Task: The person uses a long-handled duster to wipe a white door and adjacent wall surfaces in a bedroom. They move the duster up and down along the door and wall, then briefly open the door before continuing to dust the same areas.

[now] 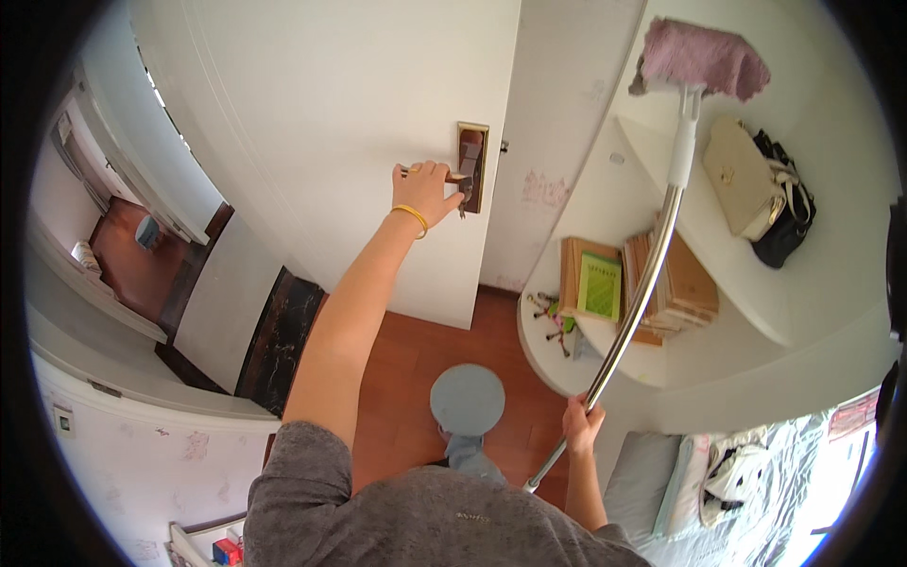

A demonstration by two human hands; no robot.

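My left hand (424, 190), with a yellow bangle at the wrist, is closed around the lever handle (455, 178) of a white door (340, 92). A dark, gold-edged handle plate (482, 168) shows beside the fingers, and keys (463, 206) hang at the lock. In my right hand (584, 425) is the metal pole (641, 301) of a flat mop, held near its lower end. The mop's head, under a pinkish-purple cloth pad (701, 60), is raised at the upper right, in front of the white corner shelves.
A round pale blue object (468, 399), stool or bin, stands on the reddish-brown floor (404, 368) before me. White corner shelves (737, 290) at right hold handbags (744, 177), cardboard (684, 276) and a green book (599, 285). A bed (645, 468) lies lower right. A doorway opens at left.
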